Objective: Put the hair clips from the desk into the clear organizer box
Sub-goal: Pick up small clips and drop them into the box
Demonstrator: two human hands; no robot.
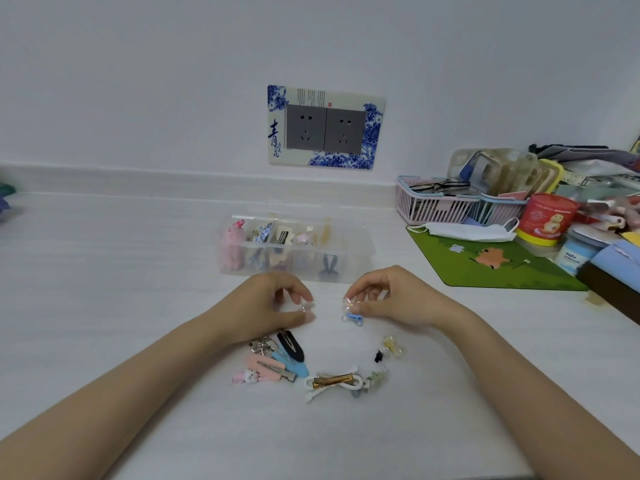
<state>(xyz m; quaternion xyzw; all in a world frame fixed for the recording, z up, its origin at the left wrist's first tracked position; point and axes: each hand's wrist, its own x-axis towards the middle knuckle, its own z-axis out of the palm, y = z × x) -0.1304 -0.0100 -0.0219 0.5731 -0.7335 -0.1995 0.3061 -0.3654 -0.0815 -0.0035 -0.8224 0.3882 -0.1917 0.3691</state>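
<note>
The clear organizer box (356, 242) stands at the middle of the white desk, with several clips in its compartments. In front of it, my left hand (273, 306) pinches a small clear clip (306, 307). My right hand (388, 294) pinches a small clear bow clip (347, 303) just above a little blue clip (354, 319) on the desk. Nearer to me lie loose clips: a black snap clip (292, 345), a blue one (294, 365), a pink one (268, 367), a pink bunny clip (246, 376), a white bow with a gold bar (334, 381) and a yellow claw clip (393, 347).
A green mat (485, 268) with a face mask (464, 231) lies at the right. Behind it are pink baskets (436, 206), a red tub (545, 218) and other clutter. A double wall socket (325, 129) sits above the box. A dark box edge (609, 289) juts in at the far right.
</note>
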